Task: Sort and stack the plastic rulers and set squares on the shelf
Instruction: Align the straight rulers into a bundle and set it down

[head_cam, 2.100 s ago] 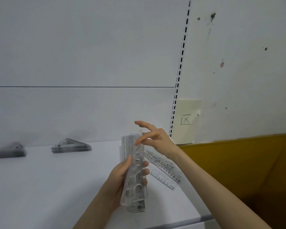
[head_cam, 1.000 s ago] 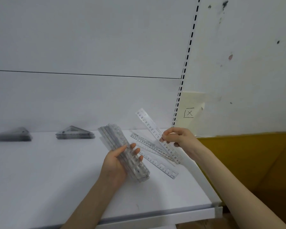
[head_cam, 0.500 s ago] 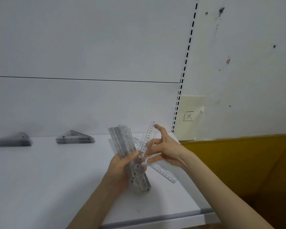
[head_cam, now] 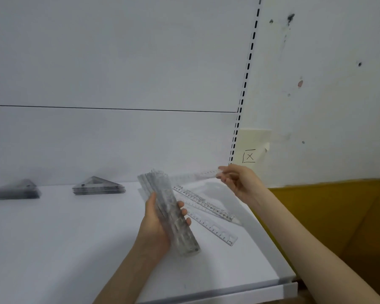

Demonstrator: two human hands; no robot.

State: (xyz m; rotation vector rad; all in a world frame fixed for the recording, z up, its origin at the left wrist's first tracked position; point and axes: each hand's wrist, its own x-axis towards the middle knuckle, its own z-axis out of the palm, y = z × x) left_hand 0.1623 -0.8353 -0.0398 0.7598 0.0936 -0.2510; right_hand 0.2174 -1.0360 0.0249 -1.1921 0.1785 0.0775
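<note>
Left hand [head_cam: 160,218] grips the ruler bundle [head_cam: 169,211], thumb on its left face, fingers curled round its right edge. The bundle is held tilted above the shelf [head_cam: 53,249], its top end leaning left and away. Right hand [head_cam: 239,181], up and right of the bundle, pinches one end of a single ruler [head_cam: 206,173] between thumb and fingertips. That ruler is blurred and points left toward the bundle's top. Loose rulers [head_cam: 203,202] lie flat on the shelf just right of the bundle. A set-square stack [head_cam: 98,187] sits left of the bundle at the back panel, with a second, blurred stack [head_cam: 14,190] farther left. A paper note [head_cam: 249,155] marked X hangs above and right of the bundle.
</note>
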